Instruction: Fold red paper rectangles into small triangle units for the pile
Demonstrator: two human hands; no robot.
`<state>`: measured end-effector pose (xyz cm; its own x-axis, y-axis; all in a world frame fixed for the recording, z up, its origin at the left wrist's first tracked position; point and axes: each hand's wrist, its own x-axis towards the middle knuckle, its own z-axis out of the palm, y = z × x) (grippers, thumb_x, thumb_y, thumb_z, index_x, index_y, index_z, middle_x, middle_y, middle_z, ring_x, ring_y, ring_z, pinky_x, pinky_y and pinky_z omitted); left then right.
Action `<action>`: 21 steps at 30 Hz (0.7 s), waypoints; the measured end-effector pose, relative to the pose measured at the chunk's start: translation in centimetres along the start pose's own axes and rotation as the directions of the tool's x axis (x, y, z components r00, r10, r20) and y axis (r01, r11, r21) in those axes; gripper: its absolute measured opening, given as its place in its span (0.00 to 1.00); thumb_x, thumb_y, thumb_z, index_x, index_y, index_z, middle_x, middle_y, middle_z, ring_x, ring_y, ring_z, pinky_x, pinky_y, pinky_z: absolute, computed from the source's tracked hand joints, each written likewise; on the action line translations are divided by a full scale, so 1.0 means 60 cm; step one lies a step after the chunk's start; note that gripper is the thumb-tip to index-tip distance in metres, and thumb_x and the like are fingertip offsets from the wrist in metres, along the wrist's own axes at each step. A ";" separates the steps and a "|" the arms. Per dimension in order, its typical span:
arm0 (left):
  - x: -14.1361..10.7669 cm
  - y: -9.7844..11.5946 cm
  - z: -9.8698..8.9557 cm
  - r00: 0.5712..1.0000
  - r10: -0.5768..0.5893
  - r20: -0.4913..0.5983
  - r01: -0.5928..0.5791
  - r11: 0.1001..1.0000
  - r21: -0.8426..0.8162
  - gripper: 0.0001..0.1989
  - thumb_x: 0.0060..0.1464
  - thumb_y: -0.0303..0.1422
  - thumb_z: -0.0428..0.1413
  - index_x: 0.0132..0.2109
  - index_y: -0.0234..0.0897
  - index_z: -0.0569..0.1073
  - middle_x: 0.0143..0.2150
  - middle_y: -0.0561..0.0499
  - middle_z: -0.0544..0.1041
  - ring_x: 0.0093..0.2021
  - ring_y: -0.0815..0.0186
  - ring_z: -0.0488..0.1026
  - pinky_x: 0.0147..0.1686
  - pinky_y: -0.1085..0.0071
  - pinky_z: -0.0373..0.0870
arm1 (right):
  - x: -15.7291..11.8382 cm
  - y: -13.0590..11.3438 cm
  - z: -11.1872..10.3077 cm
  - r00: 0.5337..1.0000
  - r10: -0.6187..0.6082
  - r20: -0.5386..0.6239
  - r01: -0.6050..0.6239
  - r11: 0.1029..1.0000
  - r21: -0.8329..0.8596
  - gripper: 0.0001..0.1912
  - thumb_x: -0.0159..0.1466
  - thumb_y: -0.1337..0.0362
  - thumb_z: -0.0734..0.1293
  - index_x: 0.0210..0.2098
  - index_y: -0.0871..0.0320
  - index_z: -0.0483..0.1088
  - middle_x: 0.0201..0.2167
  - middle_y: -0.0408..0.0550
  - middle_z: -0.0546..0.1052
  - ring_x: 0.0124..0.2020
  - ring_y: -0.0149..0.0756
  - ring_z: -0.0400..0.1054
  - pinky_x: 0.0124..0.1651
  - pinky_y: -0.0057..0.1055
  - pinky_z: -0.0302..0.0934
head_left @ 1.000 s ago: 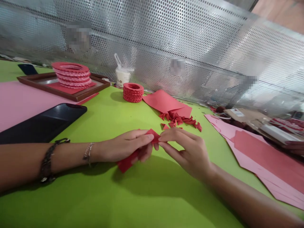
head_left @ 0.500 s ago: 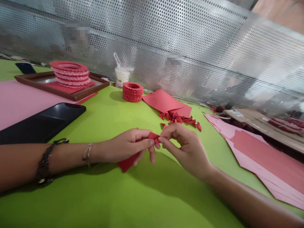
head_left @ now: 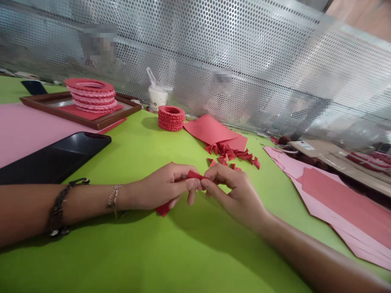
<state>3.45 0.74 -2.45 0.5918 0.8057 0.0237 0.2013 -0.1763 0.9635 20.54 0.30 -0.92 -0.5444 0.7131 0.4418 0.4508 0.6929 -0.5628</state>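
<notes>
A small folded piece of red paper (head_left: pixel 194 175) is held between both hands above the green table. My left hand (head_left: pixel 168 183) pinches its left part between thumb and fingers. The thumb and forefinger of my right hand (head_left: pixel 236 191) close on its right end, and the fingertips of both hands nearly touch. Below my left palm shows a corner of another red paper (head_left: pixel 163 209); whether that hand grips it too I cannot tell. Just beyond my right hand lies a heap of small folded red paper pieces (head_left: pixel 224 149).
Behind the heap lie red sheets (head_left: pixel 210 128), near a red paper ring stack (head_left: pixel 171 119) and a white cup (head_left: pixel 158 99). A wooden tray (head_left: pixel 106 121) carries a larger ring stack (head_left: pixel 91 97). A black case-like object (head_left: pixel 61 156) lies left, pink sheets (head_left: pixel 345 203) right.
My right hand has moved slightly down and left, lower against the folded paper. The held piece now looks narrower and flatter. More small red pieces show beyond my right hand.
</notes>
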 end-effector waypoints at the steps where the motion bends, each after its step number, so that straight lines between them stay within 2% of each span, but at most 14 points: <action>1: 0.000 -0.001 0.000 1.000 -0.005 0.005 0.006 1.000 -0.003 0.08 0.55 0.34 0.45 0.34 0.35 0.64 0.22 0.58 0.69 0.11 0.81 0.56 0.09 0.84 0.52 | 0.000 0.001 0.000 1.000 -0.010 0.009 0.010 0.999 -0.030 0.05 0.58 0.70 0.60 0.26 0.61 0.64 0.20 0.41 0.69 0.21 0.23 0.62 0.24 0.19 0.56; 8: 0.002 0.001 -0.001 0.999 -0.012 -0.046 0.012 1.000 0.014 0.09 0.53 0.35 0.47 0.31 0.34 0.66 0.21 0.59 0.68 0.13 0.81 0.57 0.12 0.84 0.53 | -0.002 -0.007 -0.005 0.998 -0.066 0.016 0.068 0.977 -0.201 0.09 0.60 0.69 0.57 0.25 0.62 0.64 0.17 0.41 0.68 0.18 0.22 0.59 0.21 0.19 0.53; 12: 0.003 0.005 -0.005 0.996 -0.049 -0.070 0.054 0.996 0.069 0.11 0.54 0.35 0.46 0.29 0.33 0.66 0.19 0.57 0.68 0.13 0.79 0.57 0.12 0.83 0.53 | -0.005 -0.005 -0.006 0.987 -0.146 -0.072 0.119 0.949 -0.291 0.07 0.58 0.70 0.60 0.23 0.61 0.63 0.17 0.40 0.68 0.17 0.22 0.59 0.20 0.19 0.53; 15: 0.003 0.005 -0.004 0.999 -0.012 -0.049 0.015 0.998 0.059 0.12 0.54 0.34 0.45 0.28 0.33 0.66 0.20 0.56 0.69 0.13 0.79 0.57 0.13 0.83 0.54 | -0.008 -0.001 -0.006 0.944 -0.310 -0.109 0.238 0.873 -0.426 0.06 0.58 0.69 0.61 0.25 0.61 0.64 0.19 0.41 0.70 0.19 0.23 0.61 0.23 0.21 0.56; 18: 0.001 0.004 -0.001 1.000 0.013 -0.002 -0.012 0.998 0.057 0.14 0.54 0.35 0.44 0.25 0.33 0.64 0.18 0.57 0.67 0.13 0.79 0.56 0.12 0.82 0.52 | -0.011 0.001 -0.004 0.875 -0.481 -0.056 0.384 0.760 -0.524 0.03 0.57 0.70 0.63 0.27 0.61 0.63 0.24 0.43 0.72 0.26 0.26 0.65 0.29 0.23 0.59; 21: -0.003 0.007 0.001 0.998 -0.002 0.063 -0.002 0.998 0.068 0.16 0.55 0.36 0.43 0.24 0.33 0.65 0.14 0.59 0.60 0.13 0.78 0.54 0.13 0.82 0.51 | -0.011 0.002 0.000 0.847 -0.531 0.009 0.453 0.714 -0.535 0.02 0.57 0.70 0.64 0.29 0.60 0.64 0.28 0.43 0.72 0.31 0.28 0.66 0.34 0.24 0.60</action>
<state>3.48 0.48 -2.10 0.6394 0.7689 0.0047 0.2530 -0.2162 0.9430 20.96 -0.11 -1.27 -0.7068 0.2352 0.6672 0.4533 0.8746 0.1719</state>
